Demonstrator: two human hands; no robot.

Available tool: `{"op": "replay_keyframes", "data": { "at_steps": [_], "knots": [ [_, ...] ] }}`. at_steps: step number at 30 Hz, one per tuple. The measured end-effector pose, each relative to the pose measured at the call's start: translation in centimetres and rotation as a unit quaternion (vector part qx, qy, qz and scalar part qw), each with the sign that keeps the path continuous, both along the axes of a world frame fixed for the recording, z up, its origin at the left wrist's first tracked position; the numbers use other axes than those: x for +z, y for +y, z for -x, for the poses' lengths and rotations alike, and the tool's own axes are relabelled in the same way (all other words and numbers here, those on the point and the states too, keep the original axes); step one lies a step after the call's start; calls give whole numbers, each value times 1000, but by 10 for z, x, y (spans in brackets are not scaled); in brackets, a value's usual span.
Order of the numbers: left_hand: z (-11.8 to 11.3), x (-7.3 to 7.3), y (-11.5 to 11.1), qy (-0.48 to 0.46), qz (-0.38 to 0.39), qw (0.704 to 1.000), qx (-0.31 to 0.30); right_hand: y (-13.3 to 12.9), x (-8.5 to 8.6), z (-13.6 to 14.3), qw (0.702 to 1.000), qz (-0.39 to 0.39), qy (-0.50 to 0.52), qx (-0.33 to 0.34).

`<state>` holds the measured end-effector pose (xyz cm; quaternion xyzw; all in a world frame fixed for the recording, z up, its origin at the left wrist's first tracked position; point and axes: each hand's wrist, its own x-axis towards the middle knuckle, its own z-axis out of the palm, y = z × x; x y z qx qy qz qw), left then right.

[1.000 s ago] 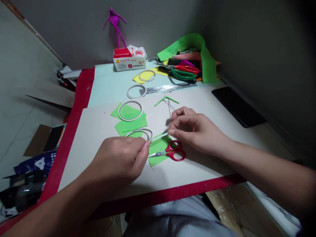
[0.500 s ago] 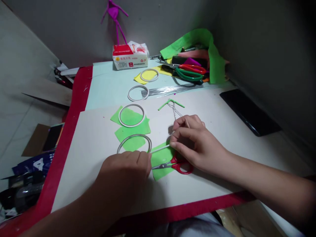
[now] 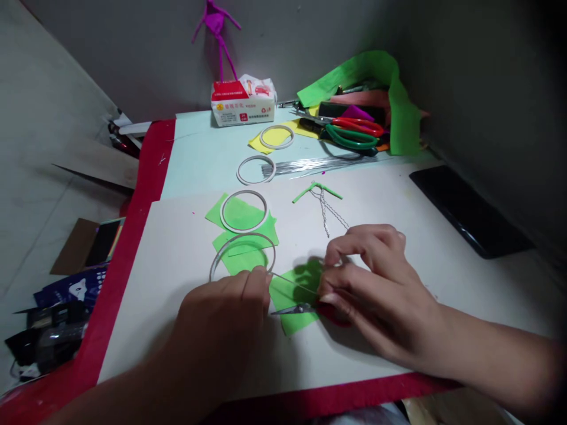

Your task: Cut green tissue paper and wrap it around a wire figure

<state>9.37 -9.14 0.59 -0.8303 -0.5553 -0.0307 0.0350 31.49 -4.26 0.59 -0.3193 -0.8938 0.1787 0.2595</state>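
Two bare hands work over the white board [image 3: 186,342] on the table. Left hand [image 3: 228,304]: clenched, knuckles up, on the near edge of a tape roll [image 3: 273,251]; finger placement underneath hidden. Right hand [image 3: 372,289]: thumb and index finger pinch the end of a thin strip [image 3: 295,283], other fingers curled. Strip runs straight from the left fist to the right fingertips, above a green paper piece [image 3: 292,324].

Small scissors [image 3: 296,309] lie on that same piece, blades toward the left hand, red handles partly covered by the right hand; contact there, cannot tell. Wire figure [image 3: 326,208] lies just beyond the right hand, green-wrapped at the arms, bare twisted wire for the legs.

Left of it, a white ring [image 3: 266,206] rests on more green paper [image 3: 215,211], just beyond the held roll. Farther back: another ring [image 3: 238,168] at the end of a bundle of straight wires [image 3: 310,165], and one more ring [image 3: 293,136] on yellow paper [image 3: 257,144].

Back row: purple figure [image 3: 215,22] standing upright at a white-and-red packet [image 3: 243,112]; right of that, red-handled scissors [image 3: 358,125], a green-handled tool [image 3: 352,139], green crepe strip [image 3: 405,118] arching over the pile. Black phone-like slab [image 3: 469,209] flat at far right. Red border [image 3: 153,153] edges the table.
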Motion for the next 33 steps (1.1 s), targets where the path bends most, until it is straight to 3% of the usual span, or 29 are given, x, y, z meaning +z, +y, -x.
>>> {"op": "replay_keyframes", "data": {
  "at_steps": [5, 8, 14, 20, 28, 33],
  "knots": [
    [0, -4, -4, 8, -80, 996, -38, 11, -4, 2, 983, 164, 20, -78],
    [-4, -5, -6, 13, -89, 994, -55, 16, -8, 4, 975, 202, -1, -96],
    [-6, -7, -6, -21, -108, 991, -74, 15, -8, 5, 982, 160, -24, -101],
    [0, -2, -5, -66, -67, 995, -41, 7, -3, 4, 993, 75, 9, -88],
    [5, 3, -5, -121, -114, 986, -20, -1, 3, 1, 997, -9, 18, -77],
    [3, 10, -5, -130, -94, 987, -3, -13, 6, -1, 993, -107, 3, -59]
  ]
}}
